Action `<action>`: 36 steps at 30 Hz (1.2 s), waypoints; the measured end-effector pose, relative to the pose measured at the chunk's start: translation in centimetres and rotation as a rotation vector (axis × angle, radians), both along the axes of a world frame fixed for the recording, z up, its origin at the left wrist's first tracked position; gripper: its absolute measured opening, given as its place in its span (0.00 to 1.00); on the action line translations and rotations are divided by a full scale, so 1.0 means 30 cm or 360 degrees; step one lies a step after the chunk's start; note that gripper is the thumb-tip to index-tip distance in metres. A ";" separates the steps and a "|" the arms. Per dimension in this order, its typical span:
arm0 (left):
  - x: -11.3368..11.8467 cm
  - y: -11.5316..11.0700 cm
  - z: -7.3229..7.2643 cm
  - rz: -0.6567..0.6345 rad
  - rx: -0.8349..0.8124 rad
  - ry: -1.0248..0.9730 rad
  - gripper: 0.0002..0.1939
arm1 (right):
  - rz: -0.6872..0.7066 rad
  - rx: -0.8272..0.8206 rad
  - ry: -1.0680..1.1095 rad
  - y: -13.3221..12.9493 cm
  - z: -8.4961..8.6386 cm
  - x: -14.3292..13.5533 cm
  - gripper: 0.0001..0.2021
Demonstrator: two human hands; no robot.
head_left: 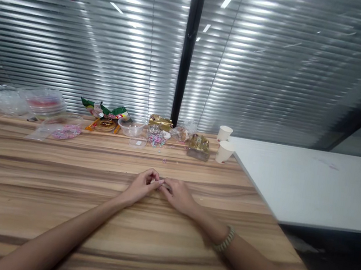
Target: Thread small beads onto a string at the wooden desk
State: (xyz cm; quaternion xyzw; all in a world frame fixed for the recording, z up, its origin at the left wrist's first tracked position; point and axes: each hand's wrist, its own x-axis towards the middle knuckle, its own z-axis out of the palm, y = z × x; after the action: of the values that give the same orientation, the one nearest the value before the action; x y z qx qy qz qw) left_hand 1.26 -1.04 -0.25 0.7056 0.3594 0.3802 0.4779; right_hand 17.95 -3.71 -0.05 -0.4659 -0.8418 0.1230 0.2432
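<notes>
My left hand and my right hand meet at the fingertips over the middle of the wooden table. The fingers of both are bent and pinched together around something small that I cannot make out. A bracelet circles my right wrist. Just beyond the hands lies a small pinkish ring. Farther back stands a clear round container of small pink, white and bluish pieces, with a few loose pieces beside it.
Along the back are a clear bowl, a bag of pink pieces, green snack packets, a gold wrapper, a box with gold wrapping and two paper cups. Plastic containers stand left. A white surface adjoins on the right.
</notes>
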 end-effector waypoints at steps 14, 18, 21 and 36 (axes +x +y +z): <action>0.000 0.002 0.001 -0.0004 0.0019 0.0014 0.11 | 0.0007 0.0030 0.0018 0.003 -0.011 0.000 0.09; -0.001 0.003 -0.001 -0.0020 -0.0003 -0.0003 0.11 | 0.0020 0.0050 0.0027 0.004 -0.013 0.000 0.09; 0.001 0.002 0.002 -0.0018 -0.0017 -0.0024 0.11 | 0.0022 0.0042 0.0032 0.005 -0.013 0.001 0.09; 0.009 -0.011 0.028 0.0020 -0.0081 -0.0064 0.13 | 0.0025 0.0015 0.0048 -0.004 0.000 0.001 0.08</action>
State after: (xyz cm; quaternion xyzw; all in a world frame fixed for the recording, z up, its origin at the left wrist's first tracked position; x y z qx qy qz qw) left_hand 1.54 -1.37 0.58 0.6832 0.3638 0.3879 0.5005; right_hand 17.97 -3.82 -0.04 -0.4561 -0.8423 0.1280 0.2571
